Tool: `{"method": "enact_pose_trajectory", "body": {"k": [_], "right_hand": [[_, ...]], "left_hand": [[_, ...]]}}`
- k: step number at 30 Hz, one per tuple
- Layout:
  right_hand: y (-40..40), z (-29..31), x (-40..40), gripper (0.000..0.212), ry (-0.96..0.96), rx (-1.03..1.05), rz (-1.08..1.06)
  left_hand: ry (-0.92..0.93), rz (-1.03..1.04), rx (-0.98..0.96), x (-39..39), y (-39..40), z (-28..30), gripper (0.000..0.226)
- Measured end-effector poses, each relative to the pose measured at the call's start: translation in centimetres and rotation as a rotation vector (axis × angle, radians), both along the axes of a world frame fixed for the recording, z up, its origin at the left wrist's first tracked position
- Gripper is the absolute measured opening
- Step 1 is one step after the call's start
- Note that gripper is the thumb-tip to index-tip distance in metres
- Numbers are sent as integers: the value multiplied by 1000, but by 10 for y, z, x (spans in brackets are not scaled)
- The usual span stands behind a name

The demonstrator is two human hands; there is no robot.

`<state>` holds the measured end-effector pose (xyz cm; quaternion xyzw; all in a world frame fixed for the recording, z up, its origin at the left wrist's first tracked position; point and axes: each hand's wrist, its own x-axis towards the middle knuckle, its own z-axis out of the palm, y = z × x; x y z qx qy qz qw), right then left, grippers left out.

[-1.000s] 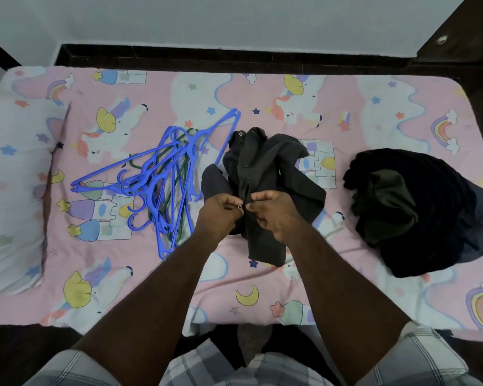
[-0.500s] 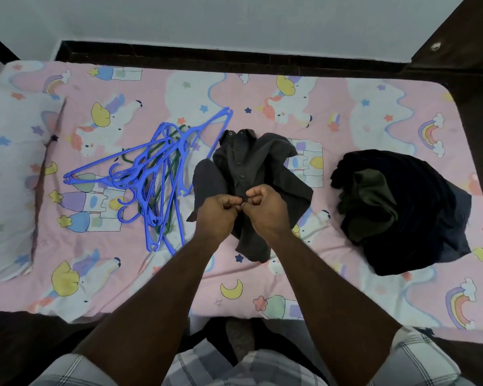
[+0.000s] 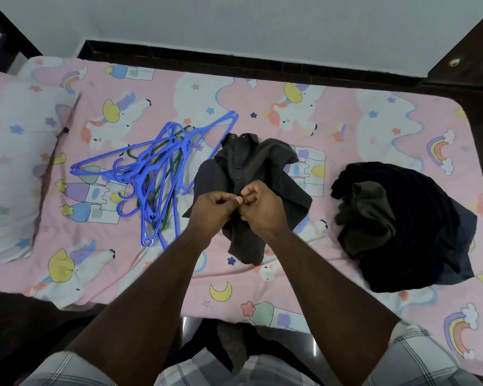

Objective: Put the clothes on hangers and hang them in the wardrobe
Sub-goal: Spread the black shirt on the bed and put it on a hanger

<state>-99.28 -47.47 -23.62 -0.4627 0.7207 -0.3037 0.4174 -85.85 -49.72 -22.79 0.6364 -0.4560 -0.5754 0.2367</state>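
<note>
Dark grey shirt (image 3: pixel 251 174) lay crumpled mid-bed on the pink sheet (image 3: pixel 346 112). Left hand (image 3: pixel 211 210) and right hand (image 3: pixel 262 210) met at its button placket, fingers curled, each pinching the fabric edge. Blue hangers (image 3: pixel 154 176) were piled just left, dark clothes heap (image 3: pixel 402 227) right, pillow (image 3: pixel 14 168) far left.

Home bedroom: bed (image 3: pixel 346 112), pillow (image 3: pixel 14 162)

pillow (image 3: pixel 9 168) cut by left edge, shirt (image 3: pixel 251 174) placket behind fingers (image 3: pixel 236 201)
</note>
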Motion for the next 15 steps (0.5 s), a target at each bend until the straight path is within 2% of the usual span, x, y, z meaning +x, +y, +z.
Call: {"method": "enact_pose_trajectory", "body": {"k": [4,9,15], "right_hand": [[-2,-2,0,23,-51,15,-19],[-2,-6,-2,27,-157,58,-100],[-2,-9,-2,27,-113,31,-66]], "left_hand": [[-26,37,0,-1,-4,0,17],[-5,78,29,-3,-2,-7,11],[33,83,63,-6,-3,-6,5]]}}
